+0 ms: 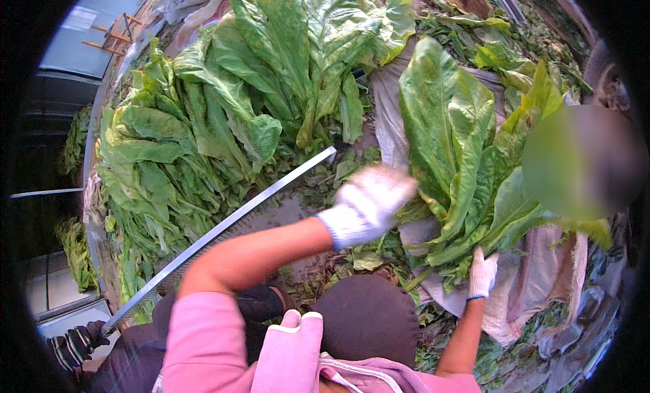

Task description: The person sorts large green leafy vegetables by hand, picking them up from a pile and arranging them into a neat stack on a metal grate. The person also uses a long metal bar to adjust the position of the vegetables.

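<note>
My left hand (pixel 376 205), in a white knitted glove, is blurred by motion above the ground left of a bunch of large green tobacco leaves (pixel 457 139); its fingers cannot be made out. My right hand (pixel 482 273), also gloved, grips the stalk ends at the bottom of that bunch, its fingers partly hidden. A long metal bar with a row of thin teeth (pixel 228 223) slants across the left side. More tobacco leaves stand at the top (pixel 294 53) and lie heaped at the left (pixel 147 159).
At the lower left, a dark striped glove (pixel 76 345) is at the bar's end. A person at the right edge is mostly blurred out. Pale sacking (pixel 538 281) lies under the right-hand leaves. Leaf scraps litter the ground; a small wooden stool (pixel 114 33) stands far upper left.
</note>
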{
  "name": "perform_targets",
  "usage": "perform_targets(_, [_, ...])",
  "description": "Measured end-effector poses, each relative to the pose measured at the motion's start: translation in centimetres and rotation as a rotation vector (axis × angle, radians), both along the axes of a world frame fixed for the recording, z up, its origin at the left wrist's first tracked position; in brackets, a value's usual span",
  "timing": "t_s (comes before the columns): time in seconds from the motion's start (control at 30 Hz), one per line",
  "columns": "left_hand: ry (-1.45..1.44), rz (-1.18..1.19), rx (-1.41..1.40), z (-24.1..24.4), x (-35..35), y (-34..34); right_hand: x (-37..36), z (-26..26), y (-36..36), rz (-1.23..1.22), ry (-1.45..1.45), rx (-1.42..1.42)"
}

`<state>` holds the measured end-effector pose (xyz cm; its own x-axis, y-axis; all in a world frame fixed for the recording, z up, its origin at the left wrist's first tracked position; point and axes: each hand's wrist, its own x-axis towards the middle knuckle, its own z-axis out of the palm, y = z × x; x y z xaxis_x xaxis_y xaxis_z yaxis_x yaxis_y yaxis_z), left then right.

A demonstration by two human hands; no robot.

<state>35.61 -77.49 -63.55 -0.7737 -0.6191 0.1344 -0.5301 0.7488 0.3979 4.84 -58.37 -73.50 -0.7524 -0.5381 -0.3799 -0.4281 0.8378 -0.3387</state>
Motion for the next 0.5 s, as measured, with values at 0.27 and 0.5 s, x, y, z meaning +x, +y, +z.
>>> perform_targets(0.27, [-1.042,0.536,0.227,4.3,18.1,-0.3,5.3,10.1,-8.6,0.435,0.081,-0.458])
perform_targets(0.5, [-0.690,0.503,0.468,9.8,15.1,-0.4,14.4,10.8,-16.9,0.607,-0.257,-0.742])
